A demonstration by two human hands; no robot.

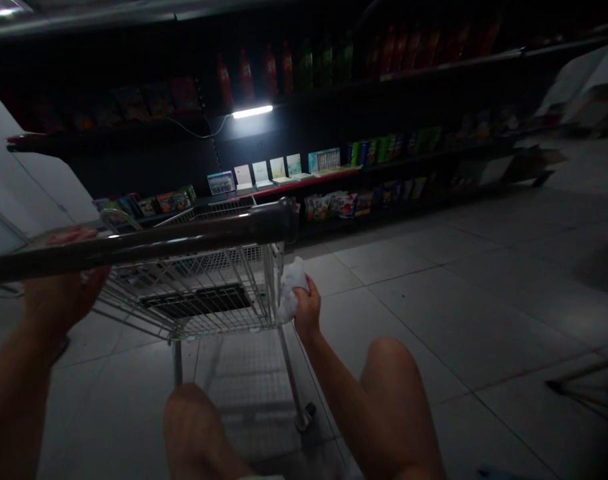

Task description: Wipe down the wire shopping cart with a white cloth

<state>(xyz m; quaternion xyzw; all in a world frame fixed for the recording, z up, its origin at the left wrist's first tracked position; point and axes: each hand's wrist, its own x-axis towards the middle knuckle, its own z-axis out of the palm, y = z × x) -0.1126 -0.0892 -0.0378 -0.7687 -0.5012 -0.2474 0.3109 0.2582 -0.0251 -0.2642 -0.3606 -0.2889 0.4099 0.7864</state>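
A shopping cart point(224, 257) stands right in front of me, its dark handle bar point(194, 237) running across the left of the view. On that bar's left part rests my left hand point(67, 287), with fingers wrapped over it from below and behind. My right hand point(308, 307) holds a crumpled white cloth point(293, 283) against the right side of the wire basket. The cloth hides the wires behind it. A dark panel point(199, 301) sits on the near wall of the basket.
Beyond the cart runs a dark shelf point(334, 177) with bottles point(270, 70), boxes, cans and bagged goods. A lit tube lamp point(253, 112) hangs on it. Tiled floor point(459, 287) stretches to the right. My bent knees point(191, 413) flank the cart's near wheels. Thin metal legs point(579, 387) stand far right.
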